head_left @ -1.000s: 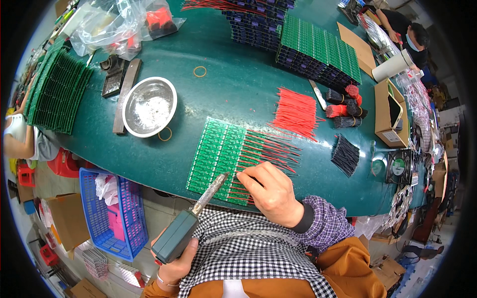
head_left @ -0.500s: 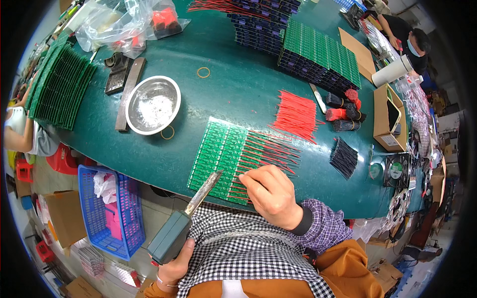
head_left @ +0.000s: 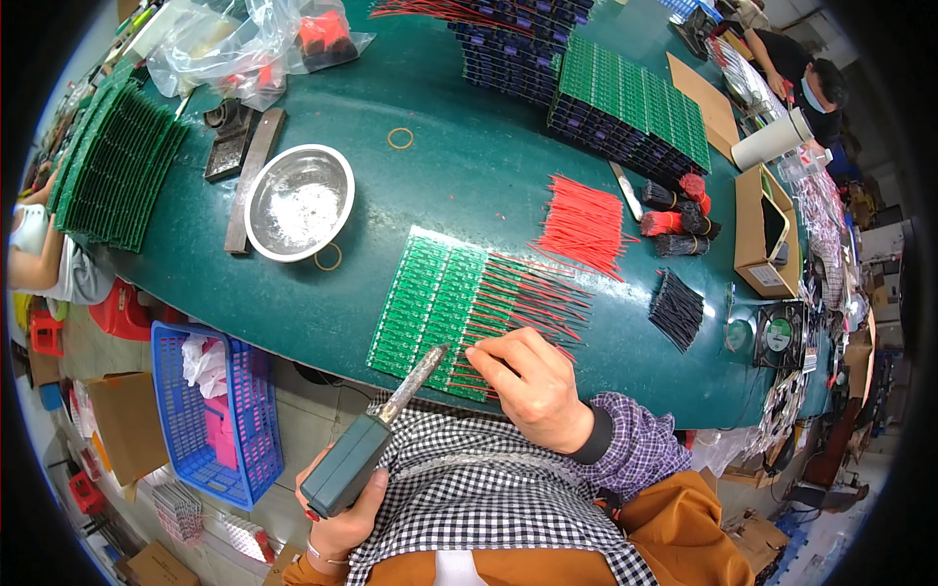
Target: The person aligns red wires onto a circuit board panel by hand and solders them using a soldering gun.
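The soldering iron (head_left: 376, 430) has come a little higher than a second ago, its tip now over the near edge of the green circuit boards (head_left: 430, 303) on the counter (head_left: 469, 166); the left hand (head_left: 342, 508) grasps its handle; the right hand (head_left: 532, 386) has its fingers pinched on the red wires (head_left: 528, 298) just right of the tip; what they pinch is too small to see.

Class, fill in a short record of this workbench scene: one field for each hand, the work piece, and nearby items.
Left hand: grips a grey-handled soldering iron, tip at the boards
Right hand: fingers pressed on red wires
Work piece: row of green circuit boards with red wires attached
Nearby: round steel bowl; loose pile of red wires; blue plastic basket
Surface: dark green table
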The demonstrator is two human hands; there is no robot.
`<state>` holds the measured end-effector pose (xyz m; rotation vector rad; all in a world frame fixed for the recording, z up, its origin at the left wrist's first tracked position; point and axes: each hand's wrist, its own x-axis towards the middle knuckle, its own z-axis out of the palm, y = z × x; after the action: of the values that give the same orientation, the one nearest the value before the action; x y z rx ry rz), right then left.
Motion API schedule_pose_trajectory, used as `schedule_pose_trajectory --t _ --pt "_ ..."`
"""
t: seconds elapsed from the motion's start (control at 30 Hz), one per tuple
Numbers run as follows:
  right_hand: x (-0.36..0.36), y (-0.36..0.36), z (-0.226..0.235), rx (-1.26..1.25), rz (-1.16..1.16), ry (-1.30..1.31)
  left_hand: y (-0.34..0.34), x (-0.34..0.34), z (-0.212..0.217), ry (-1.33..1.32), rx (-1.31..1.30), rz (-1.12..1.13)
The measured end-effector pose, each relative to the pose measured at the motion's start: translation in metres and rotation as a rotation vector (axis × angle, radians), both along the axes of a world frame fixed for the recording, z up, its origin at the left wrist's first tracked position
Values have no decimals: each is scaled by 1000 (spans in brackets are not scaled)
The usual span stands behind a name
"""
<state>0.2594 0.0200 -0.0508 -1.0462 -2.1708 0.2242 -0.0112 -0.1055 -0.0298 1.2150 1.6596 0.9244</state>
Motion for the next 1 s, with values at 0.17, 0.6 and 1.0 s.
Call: schedule_pose_trajectory --t 0.17,0.6,1.0 --pt "0 0 2 -9 -5 -13 -7 -4 -8 71 -11 -50" --pt "-2 0 3 -15 -17 -33 -5 -4 -7 60 -53 -71" --pt "-2 0 4 -23 -16 -36 -14 -10 -10 69 -3 -35"
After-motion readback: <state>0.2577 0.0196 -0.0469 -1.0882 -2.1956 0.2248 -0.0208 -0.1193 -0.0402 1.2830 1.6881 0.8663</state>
